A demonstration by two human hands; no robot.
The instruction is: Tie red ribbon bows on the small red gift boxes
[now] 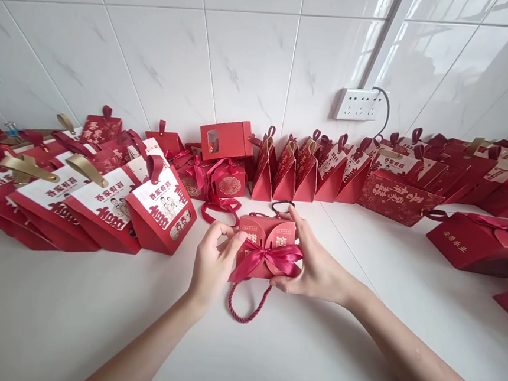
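Observation:
A small red gift box [286, 231] with gold print lies on the white counter in front of me, its curved flaps meeting in the middle. Across it is tied a shiny crimson ribbon bow [253, 264]. With thumb and curled fingers, my left hand [215, 263] pinches the bow's left loop at the box's left side. My right hand [317, 268] grips the box from the right, thumb at the near edge and fingers along the far corner. A twisted red cord handle [245, 320] loops toward me, and a dark cord loop shows at the far side.
Red boxes with white printed fronts [164, 203] stand in rows at left. Upright triangular red boxes [285, 175] line the tiled wall. More boxes [467, 242] crowd the right. A loose red ribbon [221, 210] lies behind my left hand. A power strip [360, 105] is on the wall.

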